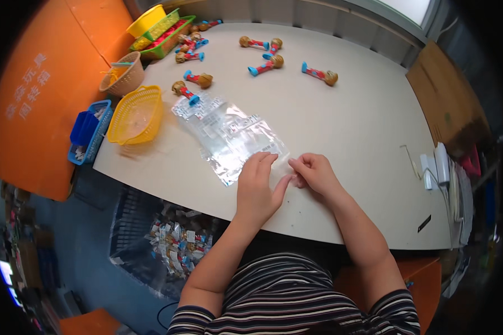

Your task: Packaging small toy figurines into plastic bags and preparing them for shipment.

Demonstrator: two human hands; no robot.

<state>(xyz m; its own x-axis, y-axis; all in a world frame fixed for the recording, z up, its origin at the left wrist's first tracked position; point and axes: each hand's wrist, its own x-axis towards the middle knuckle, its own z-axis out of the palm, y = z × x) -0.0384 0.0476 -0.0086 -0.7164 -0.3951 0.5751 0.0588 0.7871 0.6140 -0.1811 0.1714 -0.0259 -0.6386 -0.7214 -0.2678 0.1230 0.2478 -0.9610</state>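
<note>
My left hand (259, 187) is held over the near middle of the table, thumb and fingers apart, at the near end of a spread of clear plastic bags (235, 137). Close to its right, my right hand (317, 176) is closed in a pinch, with the thumb against the fingers. Something pale and see-through shows between the hands, too faint to make out. Beyond them lie several small toys (266, 66) with a gold round head, a red stem and a blue foot. One toy (184, 92) rests by the far end of the bags.
At the left edge stand a yellow basket (117, 125), a blue basket (98, 137), a tan basket (131, 81) and stacked coloured baskets (170, 44). A dark blue crate (120, 229) on the floor holds bagged toys. A cardboard box (450, 100) stands at right.
</note>
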